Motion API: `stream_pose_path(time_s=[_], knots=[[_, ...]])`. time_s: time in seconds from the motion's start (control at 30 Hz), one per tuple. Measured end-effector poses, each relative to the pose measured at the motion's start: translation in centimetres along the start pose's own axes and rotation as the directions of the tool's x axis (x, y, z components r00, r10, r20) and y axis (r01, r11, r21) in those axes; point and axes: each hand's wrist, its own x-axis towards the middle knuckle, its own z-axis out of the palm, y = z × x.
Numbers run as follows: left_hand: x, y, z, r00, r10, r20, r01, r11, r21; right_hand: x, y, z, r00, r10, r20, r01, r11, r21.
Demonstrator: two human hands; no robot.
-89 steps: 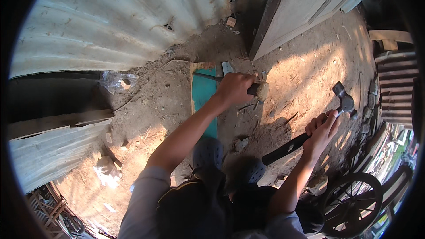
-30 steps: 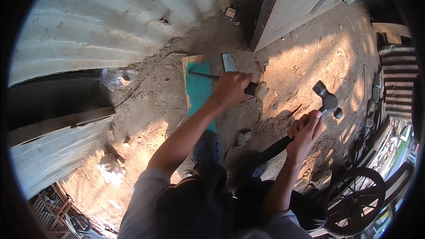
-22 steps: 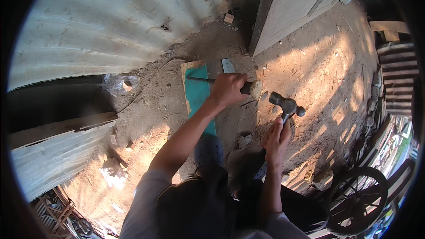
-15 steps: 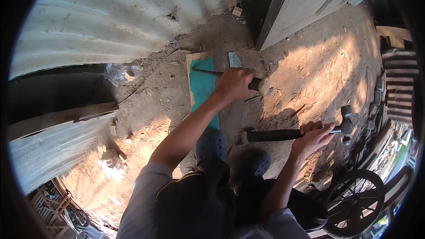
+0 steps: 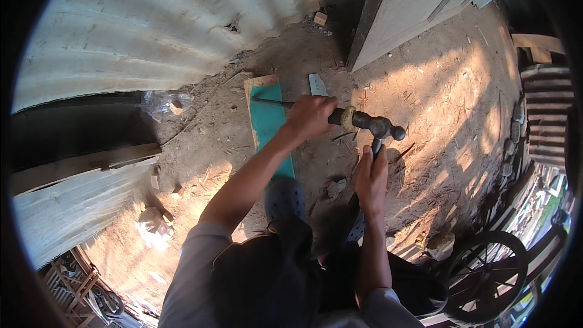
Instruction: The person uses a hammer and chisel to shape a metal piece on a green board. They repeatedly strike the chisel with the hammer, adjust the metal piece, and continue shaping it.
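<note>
My left hand (image 5: pixel 311 116) is wrapped round the dark handle of a chisel (image 5: pixel 336 116). The chisel's long blade points left, its tip against the upper part of a green-painted board (image 5: pixel 267 130) with a bare wood edge. In my right hand (image 5: pixel 371 181) is a ball-peen hammer (image 5: pixel 379 126), gripped close below its head, the dark handle running back toward me. The hammer's face meets, or nearly meets, the frayed butt of the chisel. My left foot, in a dark clog (image 5: pixel 284 197), is at the board's near end.
A white perforated strip (image 5: pixel 317 85) lies beyond my left hand. Corrugated metal sheeting (image 5: pixel 158 24) bounds the far left, and a pale door panel (image 5: pixel 419 12) stands at the far right. A spoked wheel (image 5: pixel 489 273) is at the near right. Wood chips litter the dirt floor.
The hammer has swung left and its head has come up to the chisel's butt. The left hand, chisel and board appear slightly further left.
</note>
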Motion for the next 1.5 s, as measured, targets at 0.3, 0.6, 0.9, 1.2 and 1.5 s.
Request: stream_pose_path(time_s=[0.3, 0.6, 0.9, 1.2, 1.5], knots=[[0.4, -0.6, 0.2, 1.000, 0.003, -0.011, -0.003, 1.000, -0.027, 0.1, -3.1, -1.7, 0.919, 0.332, -0.213, -0.223, 0.883, 0.413], [-1.3, -0.8, -0.9, 0.998, -0.051, -0.036, 0.051, 0.999, 0.000, 2.2, -4.5, -3.7, 0.826, 0.395, -0.403, -0.133, 0.831, 0.541], [-2.4, -1.1, -0.7, 0.998, -0.048, -0.031, 0.048, 0.999, 0.013, 0.6, -4.5, -3.0, 0.902, 0.400, -0.161, -0.288, 0.837, 0.466], [-2.5, -2.1, -1.6, 1.000, -0.026, 0.014, 0.025, 0.998, 0.063, -0.9, -2.8, -0.9, 0.942, 0.315, 0.118, -0.334, 0.917, 0.217], [-3.0, -3.2, -1.0, 0.999, -0.016, -0.048, 0.016, 1.000, -0.004, -4.0, 0.3, 2.9, 0.945, 0.272, 0.181, -0.298, 0.945, 0.136]])
